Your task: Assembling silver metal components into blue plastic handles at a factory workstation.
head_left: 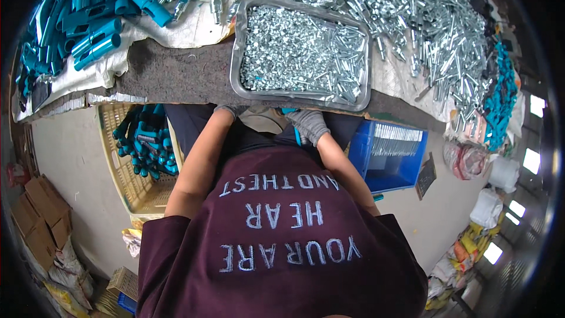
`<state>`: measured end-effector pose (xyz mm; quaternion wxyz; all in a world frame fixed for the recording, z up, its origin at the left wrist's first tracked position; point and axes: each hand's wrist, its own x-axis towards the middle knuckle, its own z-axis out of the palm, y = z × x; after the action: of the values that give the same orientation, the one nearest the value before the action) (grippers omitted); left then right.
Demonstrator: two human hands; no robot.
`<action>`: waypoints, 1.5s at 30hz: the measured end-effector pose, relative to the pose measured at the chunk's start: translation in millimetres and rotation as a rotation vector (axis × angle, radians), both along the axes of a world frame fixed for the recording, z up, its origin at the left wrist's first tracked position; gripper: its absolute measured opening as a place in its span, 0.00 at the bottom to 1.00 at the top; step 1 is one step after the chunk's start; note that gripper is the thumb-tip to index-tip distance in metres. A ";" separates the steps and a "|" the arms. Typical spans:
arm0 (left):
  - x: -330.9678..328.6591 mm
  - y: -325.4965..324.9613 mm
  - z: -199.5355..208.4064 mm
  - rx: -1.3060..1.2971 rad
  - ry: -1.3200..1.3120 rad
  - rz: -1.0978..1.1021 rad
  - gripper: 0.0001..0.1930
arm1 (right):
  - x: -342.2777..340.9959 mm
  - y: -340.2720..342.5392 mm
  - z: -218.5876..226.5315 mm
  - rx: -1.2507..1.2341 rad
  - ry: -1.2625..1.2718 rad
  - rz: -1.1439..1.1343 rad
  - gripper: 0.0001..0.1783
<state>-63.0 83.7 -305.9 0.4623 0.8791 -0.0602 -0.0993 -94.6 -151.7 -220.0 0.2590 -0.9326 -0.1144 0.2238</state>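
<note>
Both my hands wear grey knit gloves and are down at the table's near edge, above my lap. My left hand (231, 110) is mostly hidden under that edge, so its fingers do not show. My right hand (309, 125) is closed round a teal part (298, 136), of which only short bits show beside the glove; its kind cannot be made out. Just above the hands, a grey tray (236, 65) on the table holds many small silvery metal pieces and pins.
Teal tool housings (97, 44) lie heaped at the table's left. Loose silvery metal fittings (406, 6) cover its right. Below stand a yellow crate (115, 165) with teal-and-black tools and a blue bin (385, 181) with rows of metal pieces. Cardboard boxes (44, 212) are at far left.
</note>
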 end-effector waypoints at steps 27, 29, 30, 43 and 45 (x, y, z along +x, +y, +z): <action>-21.0 -78.4 67.9 0.031 0.406 -0.685 0.42 | -10.7 10.2 -34.7 0.117 -0.043 0.044 0.29; -19.7 -78.1 21.3 -0.220 0.614 -0.430 0.39 | -13.4 39.1 -1.0 -0.381 0.152 0.296 0.30; -20.1 -72.4 23.7 -0.203 0.569 -0.444 0.39 | -19.0 35.5 -11.7 -0.176 -0.031 0.239 0.30; -13.3 -68.7 64.1 0.023 0.110 -0.596 0.34 | 6.7 36.2 26.0 -0.012 0.051 0.216 0.33; 3.6 -73.7 75.1 0.066 0.069 -0.605 0.33 | -5.9 37.5 -44.9 0.148 0.109 0.120 0.34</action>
<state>-59.4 10.0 -230.8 0.3848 0.8320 -0.3002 -0.2639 -100.5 -114.2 -264.9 0.3191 -0.8889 -0.1718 0.2802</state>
